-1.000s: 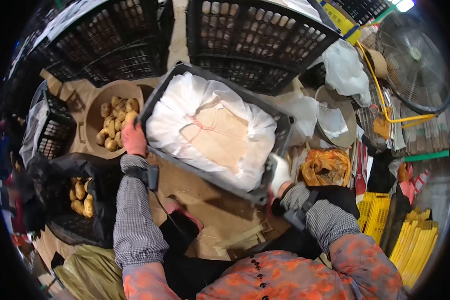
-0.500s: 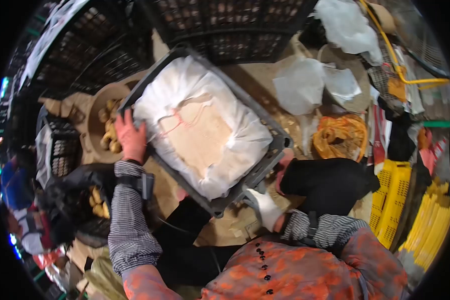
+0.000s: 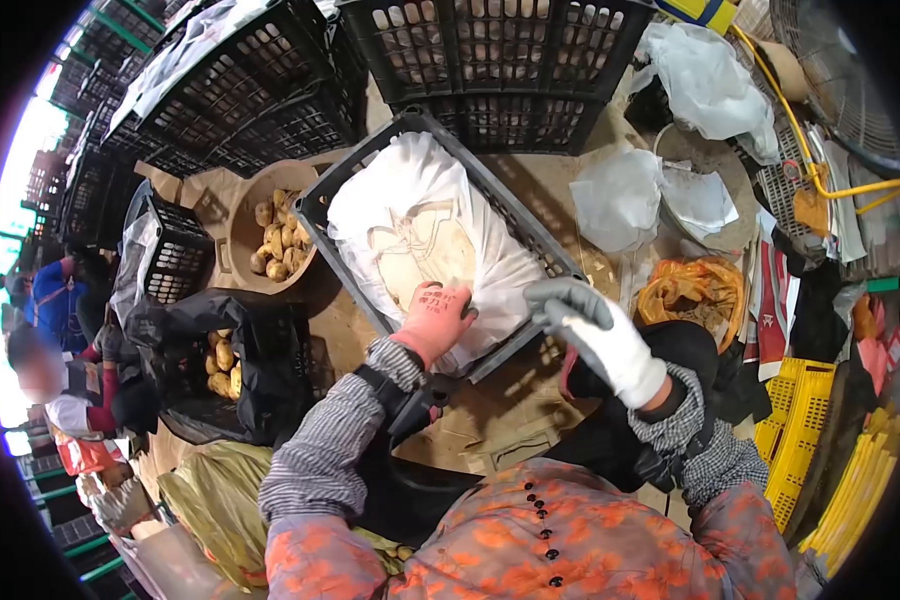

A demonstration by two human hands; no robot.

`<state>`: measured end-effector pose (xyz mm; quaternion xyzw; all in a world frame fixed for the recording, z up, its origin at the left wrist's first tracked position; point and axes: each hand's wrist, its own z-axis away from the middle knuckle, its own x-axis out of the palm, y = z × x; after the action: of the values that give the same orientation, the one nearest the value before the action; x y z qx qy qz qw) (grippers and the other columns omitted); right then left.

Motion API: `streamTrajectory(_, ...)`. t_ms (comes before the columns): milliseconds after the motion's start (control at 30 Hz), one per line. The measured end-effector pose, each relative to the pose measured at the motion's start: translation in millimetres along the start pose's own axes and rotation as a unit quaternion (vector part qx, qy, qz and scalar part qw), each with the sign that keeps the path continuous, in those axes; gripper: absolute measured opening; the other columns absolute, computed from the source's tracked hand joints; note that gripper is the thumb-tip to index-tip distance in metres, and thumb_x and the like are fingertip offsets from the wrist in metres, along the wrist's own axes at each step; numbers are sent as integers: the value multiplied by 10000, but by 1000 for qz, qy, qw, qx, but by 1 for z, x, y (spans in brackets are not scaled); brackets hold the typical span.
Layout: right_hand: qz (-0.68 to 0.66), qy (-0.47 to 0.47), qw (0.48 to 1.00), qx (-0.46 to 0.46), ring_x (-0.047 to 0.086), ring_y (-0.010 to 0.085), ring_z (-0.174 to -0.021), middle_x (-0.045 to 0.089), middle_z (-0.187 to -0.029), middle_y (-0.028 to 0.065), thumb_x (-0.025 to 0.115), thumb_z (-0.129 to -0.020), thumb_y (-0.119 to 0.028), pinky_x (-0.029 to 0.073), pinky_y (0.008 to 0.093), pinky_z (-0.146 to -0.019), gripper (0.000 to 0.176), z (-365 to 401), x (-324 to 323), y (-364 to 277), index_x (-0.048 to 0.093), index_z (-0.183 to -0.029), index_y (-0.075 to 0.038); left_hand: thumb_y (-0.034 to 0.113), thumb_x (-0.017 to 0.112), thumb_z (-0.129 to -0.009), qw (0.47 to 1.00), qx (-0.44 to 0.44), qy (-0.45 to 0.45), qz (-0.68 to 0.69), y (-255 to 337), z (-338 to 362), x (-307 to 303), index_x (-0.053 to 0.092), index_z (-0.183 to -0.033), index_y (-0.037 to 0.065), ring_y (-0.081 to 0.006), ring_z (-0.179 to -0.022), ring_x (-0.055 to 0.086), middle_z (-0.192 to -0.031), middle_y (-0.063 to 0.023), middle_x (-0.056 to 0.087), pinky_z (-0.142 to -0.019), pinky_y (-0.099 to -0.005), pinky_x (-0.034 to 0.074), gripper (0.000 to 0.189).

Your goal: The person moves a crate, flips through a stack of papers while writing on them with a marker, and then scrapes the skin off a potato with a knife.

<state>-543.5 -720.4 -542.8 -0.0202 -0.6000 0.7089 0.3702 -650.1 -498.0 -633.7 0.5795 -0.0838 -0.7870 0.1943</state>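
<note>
A black plastic crate (image 3: 320, 190) stands tilted in view in front of me, lined with a white plastic sheet (image 3: 415, 165). The sheet is gathered inward over a pale, flat surface (image 3: 440, 255) with thin reddish lines on it. My left hand (image 3: 435, 320), in a pink glove with print on its back, is closed on the sheet near the crate's close side; its fingertips are partly hidden. Above the crate's right corner, my right hand (image 3: 605, 340) wears a white and grey glove. Its fingers are stretched out, holding nothing.
Potatoes lie in a tan basin (image 3: 238, 235) and a black-lined container (image 3: 175, 360) to the left. Stacked black crates (image 3: 500, 100) stand behind. On the right are an orange bag (image 3: 735, 290), yellow crates (image 3: 795, 420) and a fan (image 3: 840, 90). Another person (image 3: 80, 380) sits far left.
My left hand has moved from the crate's left rim onto the sheet. My right hand has left the near rim and risen rightward. The sheet now covers more of the pale surface.
</note>
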Motion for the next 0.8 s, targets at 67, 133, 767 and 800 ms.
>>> streamTrajectory(67, 56, -5, 998, -7, 542, 86, -991, 589, -1099, 28, 553, -900, -68, 425, 235, -892, 286, -8, -6, -13, 550, -1178, 1, 298, 600, -838, 996, 38, 76, -9, 18, 28, -14, 559, -860, 60, -325, -820, 599, -771, -121, 619, -826, -417, 413, 243)
streamTrajectory(133, 153, -24, 988, -11, 545, 90, -968, 596, -1067, 35, 564, -891, -72, 438, 247, -865, 273, -21, -6, -20, 566, -1155, 0, 317, 573, -852, 996, 71, 13, -49, 47, 54, -28, 547, -897, 77, -291, -837, 615, -791, -105, 625, -801, -397, 418, 245)
streamTrajectory(767, 60, 31, 992, 110, 571, 108, -667, 652, -869, 124, 598, -838, -202, 422, 226, -527, 326, -115, 36, -57, 579, -1077, 19, 245, 526, -890, 982, 130, -1, 136, 38, 76, -28, 508, -915, 76, -271, -730, 601, -763, -75, 594, -700, -379, 423, 172)
streamTrajectory(800, 70, 93, 993, 33, 543, 98, -634, 651, -817, 126, 599, -845, -208, 386, 220, -479, 315, -102, 32, -76, 583, -1047, 32, 248, 526, -890, 983, 131, -1, 129, 36, 75, -27, 510, -933, 66, -272, -760, 612, -778, -87, 601, -712, -390, 434, 188)
